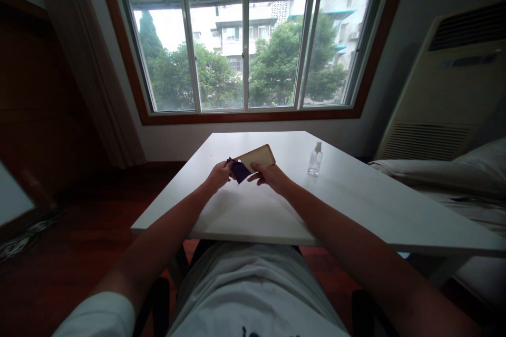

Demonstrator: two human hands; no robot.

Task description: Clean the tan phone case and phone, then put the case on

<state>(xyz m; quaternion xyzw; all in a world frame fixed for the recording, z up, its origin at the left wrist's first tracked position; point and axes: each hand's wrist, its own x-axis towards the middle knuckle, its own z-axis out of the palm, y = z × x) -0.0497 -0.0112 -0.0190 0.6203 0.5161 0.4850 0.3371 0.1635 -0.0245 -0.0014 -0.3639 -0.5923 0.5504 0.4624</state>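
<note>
A flat tan case with rounded corners (259, 156), the size of a phone, is held tilted above the white table. Its right end points up and away. My left hand (220, 176) is closed at the case's left end, pinching a dark purple cloth (240, 171) there. The cloth hangs over that end and down its lower edge. My right hand (269, 176) grips the case's lower edge near the right, thumb on its face and other fingers below. Part of the case's left end is hidden by the cloth and fingers.
On the white table (356, 205), a clear spray bottle (315, 160) stands upright to the right of my hands. A window (245, 47) is beyond the far edge. Bedding (466, 184) lies at the right, beside a floor-standing air conditioner (430, 95).
</note>
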